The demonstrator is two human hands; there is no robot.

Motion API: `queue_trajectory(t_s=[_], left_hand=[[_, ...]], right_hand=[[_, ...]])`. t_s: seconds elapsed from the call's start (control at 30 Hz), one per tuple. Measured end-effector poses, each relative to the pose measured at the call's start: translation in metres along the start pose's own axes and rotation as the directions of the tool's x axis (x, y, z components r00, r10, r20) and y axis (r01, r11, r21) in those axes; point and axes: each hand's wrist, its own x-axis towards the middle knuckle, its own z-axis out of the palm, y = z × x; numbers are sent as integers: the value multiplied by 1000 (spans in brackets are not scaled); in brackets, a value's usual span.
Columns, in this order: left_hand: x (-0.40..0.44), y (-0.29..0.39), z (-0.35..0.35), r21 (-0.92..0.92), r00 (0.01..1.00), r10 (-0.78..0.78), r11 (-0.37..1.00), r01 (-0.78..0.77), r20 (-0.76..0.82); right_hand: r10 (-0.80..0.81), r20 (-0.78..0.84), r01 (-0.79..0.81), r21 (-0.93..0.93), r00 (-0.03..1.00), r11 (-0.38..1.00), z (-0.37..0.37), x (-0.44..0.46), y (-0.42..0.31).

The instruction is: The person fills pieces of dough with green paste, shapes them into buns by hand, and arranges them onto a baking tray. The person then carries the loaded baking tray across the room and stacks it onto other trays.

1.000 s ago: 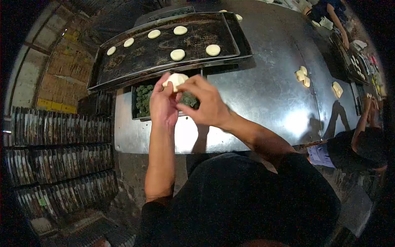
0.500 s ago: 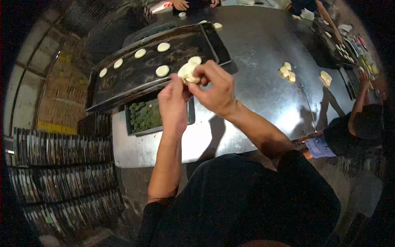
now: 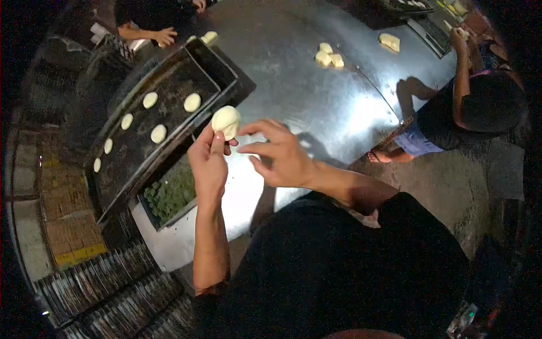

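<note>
My left hand (image 3: 209,161) holds a pale round piece of dough (image 3: 226,122) between thumb and fingers, its top surface folded or creased. Just to the right of it is my right hand (image 3: 279,152), fingers curved and apart, with nothing between them. Flat dough rounds, one of them (image 3: 192,102) near the right end, lie spaced out on a dark baking tray (image 3: 169,85) to the left. Below that tray, partly covered by it, a smaller tray holds dark green balls of filling (image 3: 169,195).
On the metal table (image 3: 282,62) sit several dough pieces (image 3: 323,57) and a larger lump (image 3: 389,42). A co-worker's hand (image 3: 165,37) is beyond the tray. Another person (image 3: 485,101) works at the right. Stacked trays (image 3: 107,288) stand at lower left.
The view has swung to the right, so the trays appear farther left and tilted. My right hand has let go of the dough and moved off it; my left hand still holds it.
</note>
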Motion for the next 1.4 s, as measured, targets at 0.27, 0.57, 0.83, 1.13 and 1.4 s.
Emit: queue_trajectory(t_s=[0.27, 0.57, 0.83, 1.13, 1.4], left_hand=[[-34, -164, 32, -41, 715, -590, 760, 649, 375], [-57, -173, 31, -242, 770, -634, 738, 630, 70], [-163, -150, -78, -728, 624, -705, 615, 302, -337], [-289, -197, -135, -778, 373, -848, 508, 370, -376], [-239, -150, -193, -719, 520, -784, 572, 395, -339]], right_hand=[[499, 57, -500, 1, 864, 866, -35, -75, 38], [-156, -26, 131, -420, 987, 898, 25, 28, 35], [-108, 574, 386, -389, 812, 836, 92, -103, 177], [190, 829, -316, -16, 526, 949, 136, 20, 38], [-259, 75, 263, -46, 963, 964, 416, 203, 28]])
